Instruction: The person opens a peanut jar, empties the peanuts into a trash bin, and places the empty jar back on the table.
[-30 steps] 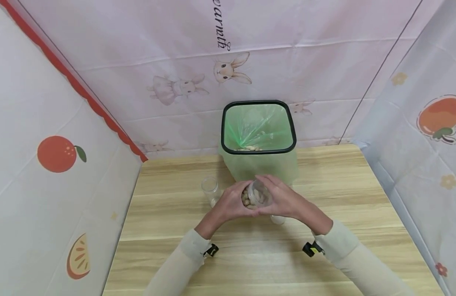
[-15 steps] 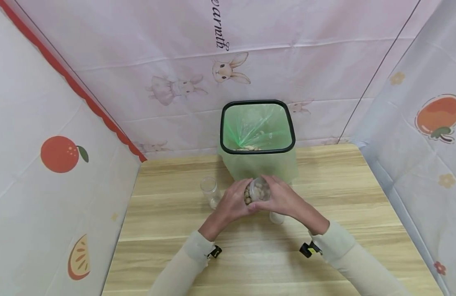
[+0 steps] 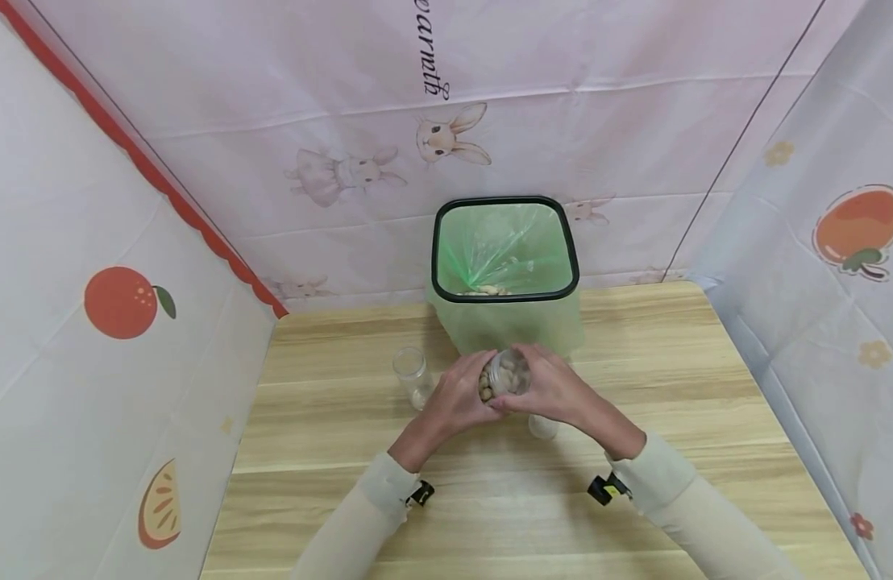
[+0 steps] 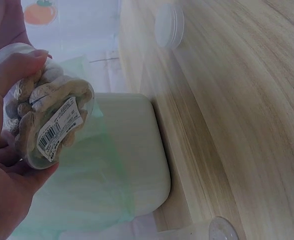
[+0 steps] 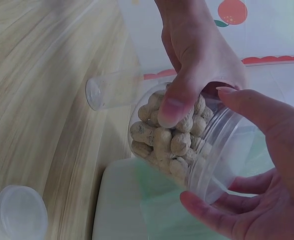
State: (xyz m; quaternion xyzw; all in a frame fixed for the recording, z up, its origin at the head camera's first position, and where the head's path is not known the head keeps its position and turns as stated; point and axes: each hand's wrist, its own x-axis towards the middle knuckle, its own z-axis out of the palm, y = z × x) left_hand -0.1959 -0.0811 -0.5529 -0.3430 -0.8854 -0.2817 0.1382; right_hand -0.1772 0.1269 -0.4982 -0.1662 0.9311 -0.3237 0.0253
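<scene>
Between my two hands, a clear plastic jar of unshelled peanuts (image 5: pixel 161 145) is tilted on its side in front of the bin. My left hand (image 3: pixel 459 393) grips the body; its thumb lies over the peanuts in the right wrist view. A barcode label (image 4: pixel 59 129) shows on the base in the left wrist view. At the ringed mouth end (image 5: pixel 214 150), my right hand (image 3: pixel 555 388) holds on with thumb above and fingers below. Whether a separate clear piece sits against that mouth, I cannot tell. Beside my left hand stands an empty clear jar (image 3: pixel 412 374).
A pale bin (image 3: pixel 504 322) with a black rim and green liner stands at the back, some peanuts (image 3: pixel 490 290) inside it. One round translucent lid (image 5: pixel 21 212) lies on the wooden table (image 3: pixel 330 443) below my right hand. Printed cloth walls (image 3: pixel 272 80) enclose the table.
Over the last second the jar and both hands have shifted slightly right, and the right hand's fingers have settled differently around the mouth end. In the last half second almost nothing moves.
</scene>
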